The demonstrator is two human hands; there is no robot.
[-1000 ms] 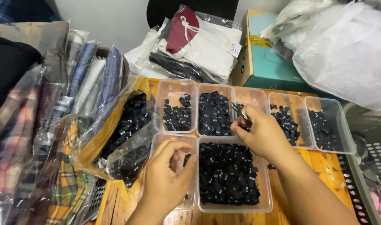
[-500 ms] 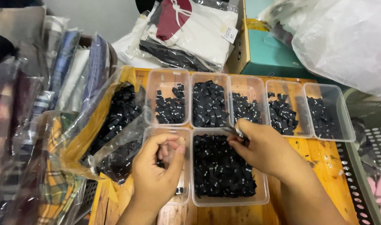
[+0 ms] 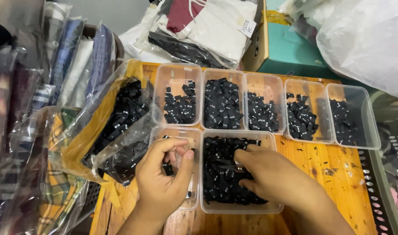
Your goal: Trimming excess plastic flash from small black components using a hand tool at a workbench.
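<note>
Right hand [image 3: 273, 176]: dug into the big tub [image 3: 240, 208] of small black labels [image 3: 220, 174], fingers curled narrow, pinching some I think, can't quite tell.
Left hand [image 3: 164, 182]: cupped over the near-empty tub [image 3: 194, 132] just beside it, thumb and fingers pinched on a label or two.
Handling: my guess is feather-light, floppy woven bits, a bit slick; pinch by the edges or they scatter.
Beyond the hands: row of five tubs [image 3: 223, 74] with more labels on the wooden bench [image 3: 333, 174].
Left of the hands: plastic bag [image 3: 120, 117] full of labels.
Hard to see: fingertips buried in the pile; the white marks on the labels are too tiny to make out.
</note>
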